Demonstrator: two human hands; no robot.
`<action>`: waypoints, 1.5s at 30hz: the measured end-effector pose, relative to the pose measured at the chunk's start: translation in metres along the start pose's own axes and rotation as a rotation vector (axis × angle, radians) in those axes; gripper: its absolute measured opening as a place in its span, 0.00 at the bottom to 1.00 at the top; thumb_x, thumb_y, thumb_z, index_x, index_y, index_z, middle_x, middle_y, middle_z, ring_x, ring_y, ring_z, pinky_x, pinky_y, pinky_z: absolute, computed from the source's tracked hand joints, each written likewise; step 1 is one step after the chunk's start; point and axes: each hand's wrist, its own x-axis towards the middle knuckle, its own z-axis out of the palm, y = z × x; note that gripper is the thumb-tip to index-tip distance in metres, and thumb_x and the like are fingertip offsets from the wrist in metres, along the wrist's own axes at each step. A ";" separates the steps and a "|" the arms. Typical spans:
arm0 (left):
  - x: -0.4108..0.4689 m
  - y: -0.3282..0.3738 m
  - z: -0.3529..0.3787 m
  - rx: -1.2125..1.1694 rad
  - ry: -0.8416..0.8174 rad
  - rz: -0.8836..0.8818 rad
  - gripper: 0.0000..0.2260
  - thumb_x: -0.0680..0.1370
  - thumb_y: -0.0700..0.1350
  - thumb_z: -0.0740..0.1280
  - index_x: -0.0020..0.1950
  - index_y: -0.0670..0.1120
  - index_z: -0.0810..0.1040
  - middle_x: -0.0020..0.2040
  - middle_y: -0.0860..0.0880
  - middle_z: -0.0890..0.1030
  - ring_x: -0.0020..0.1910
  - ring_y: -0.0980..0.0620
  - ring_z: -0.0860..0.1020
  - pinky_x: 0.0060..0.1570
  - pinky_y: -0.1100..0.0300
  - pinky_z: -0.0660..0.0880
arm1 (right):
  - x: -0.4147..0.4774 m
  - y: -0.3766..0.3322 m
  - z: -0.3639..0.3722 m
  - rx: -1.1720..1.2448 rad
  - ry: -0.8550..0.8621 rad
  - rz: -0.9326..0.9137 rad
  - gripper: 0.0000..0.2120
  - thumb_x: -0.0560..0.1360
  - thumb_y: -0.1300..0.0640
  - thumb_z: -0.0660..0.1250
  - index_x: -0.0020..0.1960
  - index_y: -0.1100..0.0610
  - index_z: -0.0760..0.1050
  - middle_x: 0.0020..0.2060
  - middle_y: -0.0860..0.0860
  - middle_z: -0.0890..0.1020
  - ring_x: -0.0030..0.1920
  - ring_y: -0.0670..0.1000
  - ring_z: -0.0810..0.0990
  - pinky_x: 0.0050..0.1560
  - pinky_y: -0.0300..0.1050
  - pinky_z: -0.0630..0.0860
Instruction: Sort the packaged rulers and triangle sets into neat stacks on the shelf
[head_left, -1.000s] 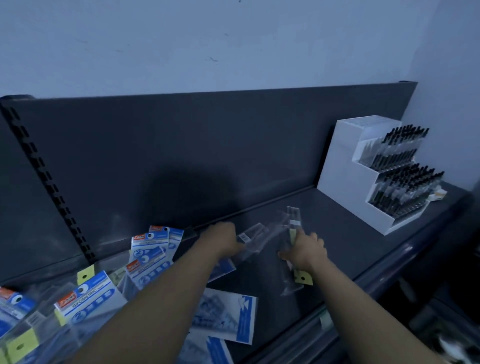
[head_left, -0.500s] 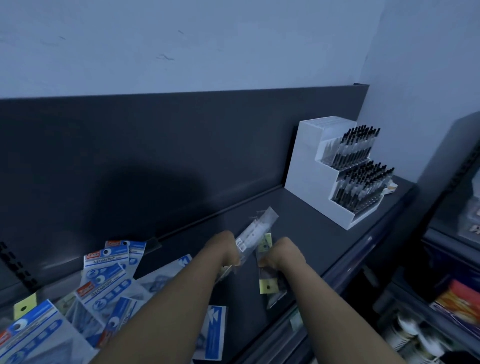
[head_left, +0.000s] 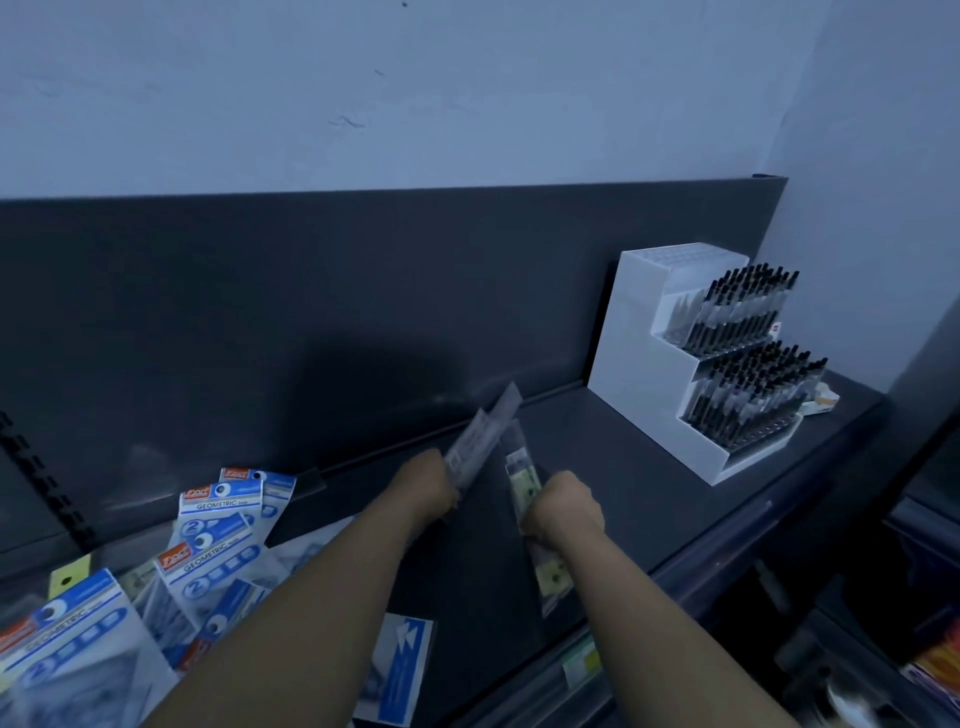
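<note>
Looking down along two bare forearms that reach over a dark shelf (head_left: 649, 467) set against a dark back panel (head_left: 311, 312) and a pale wall (head_left: 415, 104).

The left hand (head_left: 423, 488) is closed in a fist, its fingers (head_left: 448, 496) wrapped round the lower end of a clear ruler packet (head_left: 485, 431). The packet slants up and to the right, its far tip raised above the shelf near the back panel.

The right hand (head_left: 566, 506), just beside the left, is also a fist, gripping a yellow-tabbed ruler packet (head_left: 523, 475) near its middle. This packet runs nearly front to back: one end sticks out beyond the knuckles, close to the other packet, and the other end (head_left: 550, 577), bearing a second yellow tab, hangs out below the hand towards the shelf's front edge. Whether the two packets touch cannot be made out.

On the left of the shelf lies a loose, overlapping heap of blue-and-white geometric set packets (head_left: 218, 525), fanned at different angles. One blue-and-white packet (head_left: 402, 660) lies apart from them, flat near the front edge, between the forearms.

At the far right of the shelf, well apart from the hands, stands a white stepped display stand (head_left: 644, 353) with two tiers of upright black-capped pens (head_left: 748, 317).
</note>
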 end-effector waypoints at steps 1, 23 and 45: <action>0.000 0.002 -0.003 -0.018 0.010 -0.001 0.18 0.76 0.44 0.69 0.63 0.38 0.72 0.59 0.42 0.78 0.57 0.44 0.77 0.48 0.58 0.72 | 0.003 0.000 0.000 0.002 -0.023 0.012 0.14 0.72 0.62 0.67 0.57 0.58 0.73 0.55 0.54 0.79 0.52 0.55 0.79 0.46 0.45 0.76; -0.068 -0.039 -0.008 -0.786 0.268 -0.034 0.07 0.75 0.36 0.63 0.51 0.43 0.77 0.47 0.44 0.81 0.46 0.49 0.79 0.46 0.57 0.76 | -0.047 -0.033 0.016 0.727 -0.241 -0.507 0.05 0.77 0.62 0.65 0.51 0.57 0.70 0.43 0.50 0.77 0.40 0.44 0.76 0.32 0.37 0.70; -0.435 -0.356 -0.088 -0.906 0.889 -0.443 0.10 0.77 0.41 0.67 0.57 0.45 0.73 0.50 0.47 0.82 0.48 0.47 0.81 0.50 0.52 0.77 | -0.455 -0.179 0.198 0.425 -0.614 -1.125 0.09 0.78 0.54 0.63 0.52 0.59 0.68 0.39 0.54 0.77 0.32 0.48 0.72 0.29 0.39 0.66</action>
